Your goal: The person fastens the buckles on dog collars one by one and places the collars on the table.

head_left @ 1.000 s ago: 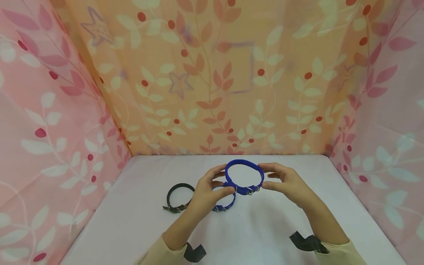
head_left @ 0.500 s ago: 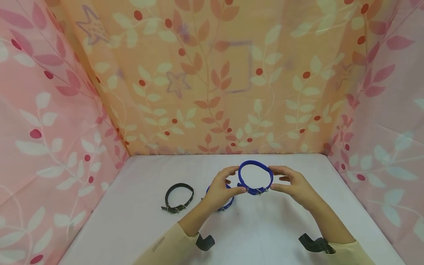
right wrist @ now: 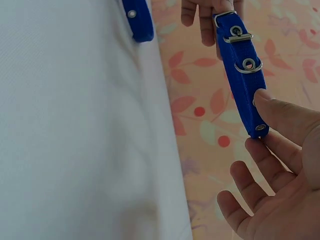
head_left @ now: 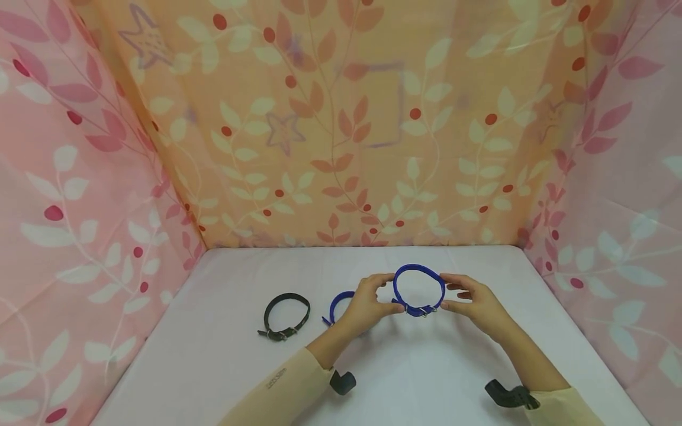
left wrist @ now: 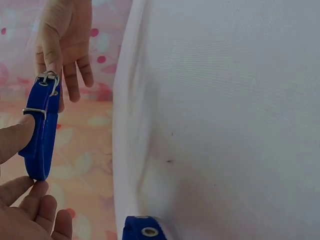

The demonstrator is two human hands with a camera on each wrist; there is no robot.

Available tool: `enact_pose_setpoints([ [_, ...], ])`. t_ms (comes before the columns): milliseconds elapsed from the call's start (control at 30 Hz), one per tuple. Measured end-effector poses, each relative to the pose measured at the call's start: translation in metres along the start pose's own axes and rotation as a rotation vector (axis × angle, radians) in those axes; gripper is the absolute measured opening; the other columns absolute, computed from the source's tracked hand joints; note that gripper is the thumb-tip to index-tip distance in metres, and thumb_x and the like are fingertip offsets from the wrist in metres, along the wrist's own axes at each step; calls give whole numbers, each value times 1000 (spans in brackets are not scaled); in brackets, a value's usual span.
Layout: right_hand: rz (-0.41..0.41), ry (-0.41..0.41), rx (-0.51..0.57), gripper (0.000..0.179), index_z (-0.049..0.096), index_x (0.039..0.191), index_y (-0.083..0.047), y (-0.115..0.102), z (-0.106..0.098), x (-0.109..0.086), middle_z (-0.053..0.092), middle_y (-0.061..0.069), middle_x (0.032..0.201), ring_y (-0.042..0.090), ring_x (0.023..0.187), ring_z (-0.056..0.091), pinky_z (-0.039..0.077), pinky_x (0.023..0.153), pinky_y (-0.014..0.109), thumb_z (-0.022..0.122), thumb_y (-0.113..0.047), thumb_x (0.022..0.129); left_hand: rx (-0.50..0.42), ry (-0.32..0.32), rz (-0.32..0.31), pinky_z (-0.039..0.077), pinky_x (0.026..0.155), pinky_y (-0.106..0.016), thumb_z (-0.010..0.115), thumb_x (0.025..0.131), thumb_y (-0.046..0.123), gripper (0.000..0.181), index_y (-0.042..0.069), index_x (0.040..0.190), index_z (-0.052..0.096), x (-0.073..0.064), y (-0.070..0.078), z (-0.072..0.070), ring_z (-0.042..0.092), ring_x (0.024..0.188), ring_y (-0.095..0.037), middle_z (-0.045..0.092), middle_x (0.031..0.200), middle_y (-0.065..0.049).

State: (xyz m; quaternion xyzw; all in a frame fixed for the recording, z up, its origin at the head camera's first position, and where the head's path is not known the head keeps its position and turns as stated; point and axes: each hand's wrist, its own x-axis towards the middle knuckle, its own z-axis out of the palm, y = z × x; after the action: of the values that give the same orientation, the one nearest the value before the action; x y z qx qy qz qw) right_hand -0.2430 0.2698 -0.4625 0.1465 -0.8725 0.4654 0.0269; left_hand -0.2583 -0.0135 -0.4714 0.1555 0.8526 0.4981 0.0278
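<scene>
A blue buckled collar (head_left: 419,310) hangs in the air above the table, its loop fastened and facing the head camera. My left hand (head_left: 367,305) pinches its left side between thumb and fingers. On the opposite side, my right hand (head_left: 474,302) holds the collar by thumb and fingertips. The metal buckle and ring show on the blue band (left wrist: 42,125) in the left wrist view. Eyelets line the strap (right wrist: 242,75) in the right wrist view. A second blue collar (head_left: 337,305) lies on the table, partly hidden behind my left hand and forearm.
Left of the second blue collar, a black buckled collar (head_left: 286,316) lies on the white-covered table (head_left: 213,367). Patterned cloth (head_left: 341,118) walls off the table's back and both sides.
Both hands have carried the held blue collar to the right and slightly lower, keeping their grip. More of the left part of the blue collar on the table now shows.
</scene>
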Motion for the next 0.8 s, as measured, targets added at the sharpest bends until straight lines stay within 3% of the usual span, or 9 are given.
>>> enact_pose_setpoints([
  [333,57,-13,-24,62,56,144,-7,22,0,-1,61,17,140,38,127,54,45,103,60,82,-23,89,48,-15,-38,48,106,-42,91,78,31,73,22,143,60,11,-7,22,51,129,-18,61,140,4],
  [567,32,-17,-27,62,57,141,-1,40,2,-1,64,20,136,41,125,55,46,100,56,83,-21,88,98,-15,-61,50,105,-38,92,77,28,74,19,143,60,16,-11,38,54,128,-19,62,140,4],
  [800,18,-18,-54,61,59,139,0,51,2,-1,64,20,135,42,123,55,45,102,62,84,-20,86,104,-16,-58,50,103,-36,93,76,23,74,14,142,61,19,-16,47,56,124,-20,63,137,1],
])
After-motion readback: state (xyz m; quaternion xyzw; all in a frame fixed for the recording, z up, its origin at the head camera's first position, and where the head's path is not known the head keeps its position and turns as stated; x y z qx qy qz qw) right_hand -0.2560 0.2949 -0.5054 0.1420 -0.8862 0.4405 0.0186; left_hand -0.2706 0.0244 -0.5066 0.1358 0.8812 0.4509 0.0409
